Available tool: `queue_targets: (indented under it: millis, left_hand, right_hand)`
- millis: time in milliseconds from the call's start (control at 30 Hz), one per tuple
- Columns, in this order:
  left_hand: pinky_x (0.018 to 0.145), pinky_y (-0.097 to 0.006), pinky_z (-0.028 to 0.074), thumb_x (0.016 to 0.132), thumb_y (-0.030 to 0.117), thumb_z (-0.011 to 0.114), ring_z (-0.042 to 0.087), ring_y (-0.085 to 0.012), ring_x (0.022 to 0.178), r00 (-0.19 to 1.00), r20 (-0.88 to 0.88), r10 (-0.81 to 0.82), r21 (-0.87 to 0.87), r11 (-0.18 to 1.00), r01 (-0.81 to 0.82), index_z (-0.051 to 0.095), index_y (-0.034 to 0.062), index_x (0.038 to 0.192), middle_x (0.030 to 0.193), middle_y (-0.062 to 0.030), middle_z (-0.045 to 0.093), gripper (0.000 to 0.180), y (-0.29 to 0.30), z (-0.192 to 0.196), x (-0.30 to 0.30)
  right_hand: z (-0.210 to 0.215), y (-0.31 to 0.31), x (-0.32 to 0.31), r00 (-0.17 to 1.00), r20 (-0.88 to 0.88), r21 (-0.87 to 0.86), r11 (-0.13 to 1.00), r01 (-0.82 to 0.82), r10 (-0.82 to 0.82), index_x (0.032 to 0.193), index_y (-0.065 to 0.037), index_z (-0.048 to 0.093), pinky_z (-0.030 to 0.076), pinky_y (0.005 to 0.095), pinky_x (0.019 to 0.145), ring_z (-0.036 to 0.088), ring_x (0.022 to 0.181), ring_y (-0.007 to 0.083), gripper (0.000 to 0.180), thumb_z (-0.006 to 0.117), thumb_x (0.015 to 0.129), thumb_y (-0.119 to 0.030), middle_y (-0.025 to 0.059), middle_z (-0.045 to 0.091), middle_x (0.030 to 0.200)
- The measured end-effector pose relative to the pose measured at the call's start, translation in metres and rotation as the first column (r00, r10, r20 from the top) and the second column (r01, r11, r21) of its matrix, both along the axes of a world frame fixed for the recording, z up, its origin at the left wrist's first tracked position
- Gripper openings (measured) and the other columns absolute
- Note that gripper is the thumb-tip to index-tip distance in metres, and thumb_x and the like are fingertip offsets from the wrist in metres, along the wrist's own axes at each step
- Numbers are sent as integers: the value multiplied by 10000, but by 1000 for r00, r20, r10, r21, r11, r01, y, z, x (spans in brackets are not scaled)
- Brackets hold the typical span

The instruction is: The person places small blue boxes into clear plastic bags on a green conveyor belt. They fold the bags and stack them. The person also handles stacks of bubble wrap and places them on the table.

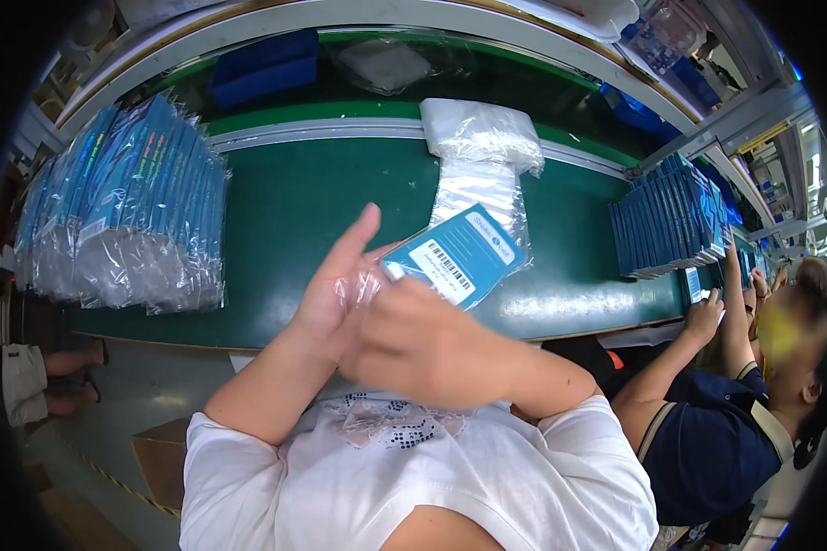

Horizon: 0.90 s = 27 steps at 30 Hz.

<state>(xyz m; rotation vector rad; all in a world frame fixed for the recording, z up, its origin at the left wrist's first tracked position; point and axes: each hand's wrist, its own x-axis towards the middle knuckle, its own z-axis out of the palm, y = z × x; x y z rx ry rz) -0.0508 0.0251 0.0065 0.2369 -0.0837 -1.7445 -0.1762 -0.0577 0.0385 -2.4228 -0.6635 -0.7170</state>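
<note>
A flat blue box (487,248) with a white barcode label lies tilted in a clear plastic bag, in front of my chest. My left hand (323,292) supports the bag's near end, thumb raised and apart, its other fingers mostly hidden. The crumpled loose plastic (362,283) lies against its palm. Curled and slightly blurred, my right hand (423,347) presses at the same end of the bag, fingers closed on the plastic. Beyond the box, a stack of clear plastic bags (482,179) lies on the green table (331,184).
Many bagged blue boxes (124,202) stand in rows at the left. Unbagged blue boxes (666,220) stand at the right, near a co-worker's hands (708,312). A blue bin (265,69) sits behind the metal rail. A cardboard box (161,459) stands on the floor.
</note>
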Motion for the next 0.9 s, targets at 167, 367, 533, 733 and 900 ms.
queue_targets:
  millis: [167, 367, 533, 733, 900]
  left_hand:
    - [963, -345, 445, 798, -111, 470, 527, -230, 1148, 896, 317, 311, 50, 938, -344, 250, 19, 1425, 1309, -151, 470, 677, 11, -2, -5]
    - [988, -331, 400, 726, -106, 491, 510, -217, 1175, 409, 635, 656, -323, 706, -630, 361, -11, 1370, 1341, -142, 450, 663, 52, 48, 18]
    - [990, -307, 380, 711, -95, 491, 535, -198, 1128, -609, 449, 654, -873, 176, -456, 511, -44, 1236, 1239, -121, 547, 528, 91, 120, 56]
    - [946, -310, 410, 776, -37, 499, 583, -237, 1052, -966, 227, -123, -867, 426, -258, 620, 37, 1119, 1106, -107, 626, 371, 116, 126, 111]
    - [1014, -405, 348, 858, 169, 564, 495, -314, 1174, -914, 184, -361, -678, 627, -384, 596, 48, 1167, 1202, -145, 561, 334, 107, 101, 113]
  right_hand:
    - [5, 14, -13, 848, -215, 406, 834, -375, 485, 868, -26, 640, 419, 363, 678, 556, 778, 261, 156, 665, 734, -102, 88, 585, 922]
    - [-4, -34, -39, 966, -202, 780, 623, 58, 164, 900, 42, 624, 462, 350, 758, 593, 817, 259, 166, 635, 797, -88, 159, 614, 905]
    - [-36, -36, -45, 954, -288, 873, 386, 298, -84, 868, 53, 609, 486, 276, 697, 584, 768, 170, 86, 552, 862, -11, 132, 601, 855]
    - [-44, -41, -44, 929, -360, 875, 314, 369, -89, 866, 43, 605, 480, 276, 684, 588, 754, 160, 85, 559, 861, -28, 106, 602, 840]
    - [-44, -40, -40, 919, -384, 862, 321, 392, -90, 861, 37, 606, 473, 273, 672, 589, 738, 157, 87, 565, 862, -39, 93, 607, 817]
